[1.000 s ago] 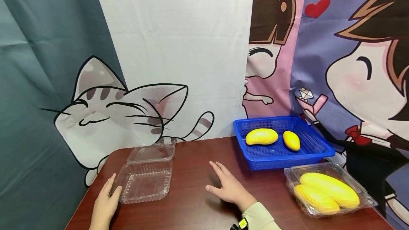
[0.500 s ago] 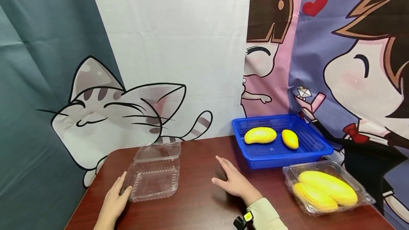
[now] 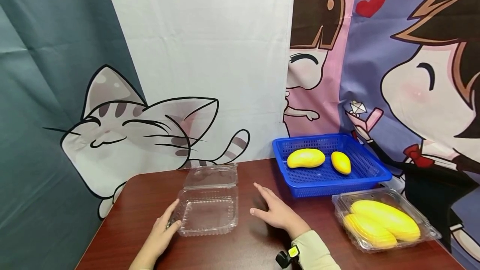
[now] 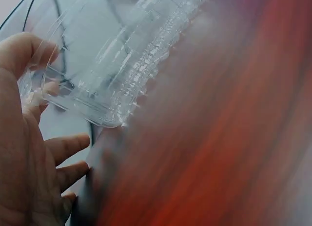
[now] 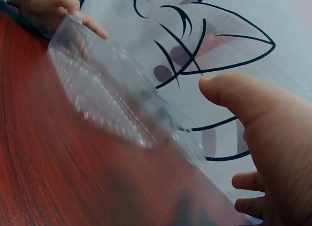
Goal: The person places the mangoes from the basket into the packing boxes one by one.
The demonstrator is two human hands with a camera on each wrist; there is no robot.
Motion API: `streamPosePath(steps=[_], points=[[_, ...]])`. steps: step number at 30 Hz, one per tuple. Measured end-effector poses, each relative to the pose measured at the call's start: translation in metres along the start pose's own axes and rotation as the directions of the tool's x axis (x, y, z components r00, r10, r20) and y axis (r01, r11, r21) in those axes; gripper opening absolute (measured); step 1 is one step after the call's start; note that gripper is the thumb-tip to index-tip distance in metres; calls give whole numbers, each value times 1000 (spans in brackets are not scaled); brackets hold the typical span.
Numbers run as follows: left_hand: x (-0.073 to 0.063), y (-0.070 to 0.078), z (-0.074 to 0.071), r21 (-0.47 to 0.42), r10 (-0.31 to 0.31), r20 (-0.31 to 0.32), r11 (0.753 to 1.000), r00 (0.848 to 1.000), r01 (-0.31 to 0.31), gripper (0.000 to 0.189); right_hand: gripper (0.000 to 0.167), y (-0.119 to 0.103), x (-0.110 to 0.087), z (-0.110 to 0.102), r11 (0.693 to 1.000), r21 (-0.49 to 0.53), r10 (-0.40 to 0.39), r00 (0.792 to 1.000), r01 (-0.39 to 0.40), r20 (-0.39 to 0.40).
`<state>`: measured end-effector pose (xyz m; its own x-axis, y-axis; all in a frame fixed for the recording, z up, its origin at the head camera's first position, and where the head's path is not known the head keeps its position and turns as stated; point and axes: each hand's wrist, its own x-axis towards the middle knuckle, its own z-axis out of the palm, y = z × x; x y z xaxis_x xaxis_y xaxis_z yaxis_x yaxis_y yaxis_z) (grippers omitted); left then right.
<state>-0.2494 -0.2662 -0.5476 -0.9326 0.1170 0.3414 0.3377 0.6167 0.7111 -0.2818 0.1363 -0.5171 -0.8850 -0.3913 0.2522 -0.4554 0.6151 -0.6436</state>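
Note:
A clear plastic clamshell container (image 3: 210,213) sits on the table with its lid (image 3: 211,176) folded back, nothing inside it. My left hand (image 3: 162,232) pinches its left edge; in the left wrist view the thumb (image 4: 36,50) lies at the plastic rim, and a fingertip (image 4: 51,88) shows through it, other fingers spread. To the right of the container hovers my right hand (image 3: 279,211), thumb and fingers apart, touching nothing. The right wrist view shows that hand's thumb (image 5: 234,92) with the container (image 5: 102,99) beyond.
A blue basket (image 3: 333,188) with two yellow mangoes (image 3: 306,158) stands at the back right. Before it is a closed clear clamshell (image 3: 339,203) holding yellow mangoes (image 3: 388,218). A cartoon-printed curtain (image 3: 225,53) hangs behind the brown table (image 3: 221,255).
The clamshell container has slid to the right across the table together with my left hand. My right hand shifted slightly right at first, then stayed nearly still.

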Motion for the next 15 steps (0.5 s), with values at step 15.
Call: streamPosePath(steps=[15], points=[[10,55,65,95,-90,121,992,989,79,68,100,-16,-1,-13,997,-13,78,997,-78,-6]])
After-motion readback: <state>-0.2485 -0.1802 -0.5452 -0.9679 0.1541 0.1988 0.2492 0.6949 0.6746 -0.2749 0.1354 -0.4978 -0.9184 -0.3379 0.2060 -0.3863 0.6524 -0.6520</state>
